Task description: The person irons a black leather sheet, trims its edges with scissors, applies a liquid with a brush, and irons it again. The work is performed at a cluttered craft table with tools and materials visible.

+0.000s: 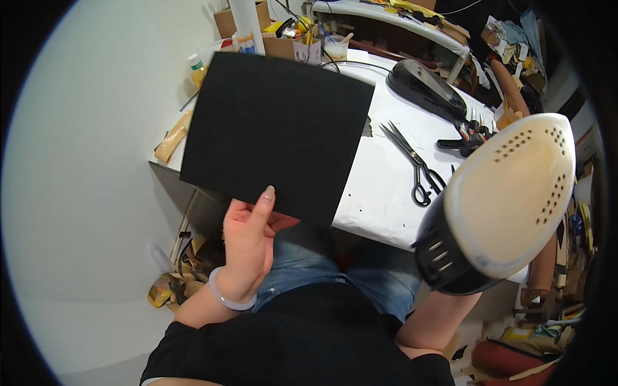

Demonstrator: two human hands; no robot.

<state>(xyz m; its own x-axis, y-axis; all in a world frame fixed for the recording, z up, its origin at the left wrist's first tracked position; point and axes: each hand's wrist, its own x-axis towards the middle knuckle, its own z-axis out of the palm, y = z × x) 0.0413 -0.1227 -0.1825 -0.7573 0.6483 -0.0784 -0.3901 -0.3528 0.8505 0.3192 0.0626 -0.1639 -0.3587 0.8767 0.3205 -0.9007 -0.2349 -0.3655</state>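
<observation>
My left hand (pixel 252 228) pinches the near edge of a flat, black square sheet (pixel 277 122), thumb on top and fingers underneath. The sheet is raised above the near left of the white table. On the right, a steam iron (pixel 508 193) is held up with its pale, perforated soleplate facing me and its tip pointing up and right. My right forearm (pixel 444 318) runs up behind the iron's black heel; the iron hides the hand that holds it. Between sheet and iron, black-handled scissors (pixel 415 161) lie on the table, blades partly apart.
A black rounded device (pixel 426 90) lies at the table's far right, beside black-handled tools (pixel 467 138). Tape (pixel 172 138) and a yellow bottle (pixel 197 71) sit at the left edge. Behind are a cardboard box (pixel 296 49) and a white tub (pixel 336 47). Scraps crowd the floor.
</observation>
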